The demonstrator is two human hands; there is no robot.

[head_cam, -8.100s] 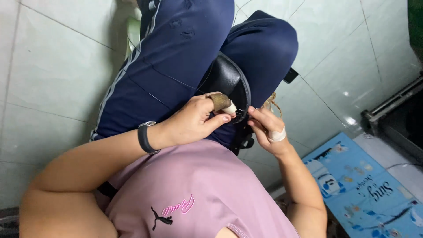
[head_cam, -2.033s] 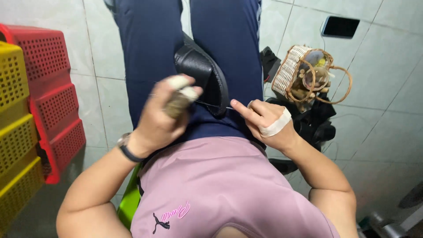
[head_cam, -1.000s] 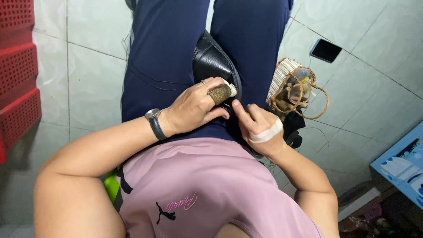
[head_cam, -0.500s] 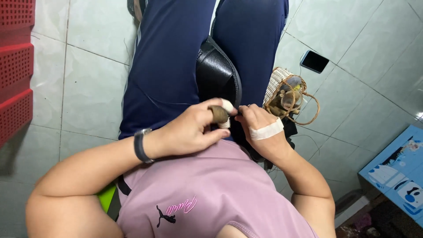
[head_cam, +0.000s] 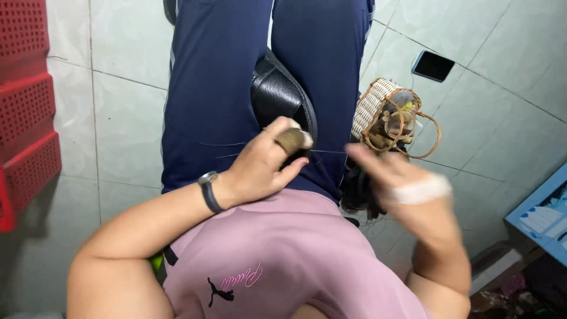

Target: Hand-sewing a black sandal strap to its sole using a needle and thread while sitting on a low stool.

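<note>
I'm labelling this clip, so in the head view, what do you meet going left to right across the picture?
Red crates → wristwatch → left hand holding a small brown piece → right hand → woven basket → black phone → blue box.

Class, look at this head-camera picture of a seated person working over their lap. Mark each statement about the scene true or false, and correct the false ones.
1. The left hand grips a small brown piece. True.
2. The right hand wears a wristwatch. False: the watch is on the left wrist; the right hand has a white wrap.
3. A small woven basket sits on the tiled floor. True.
4. The crates at the left edge are blue. False: they are red.
5. A dark phone lies on the floor beyond the basket. True.
</note>
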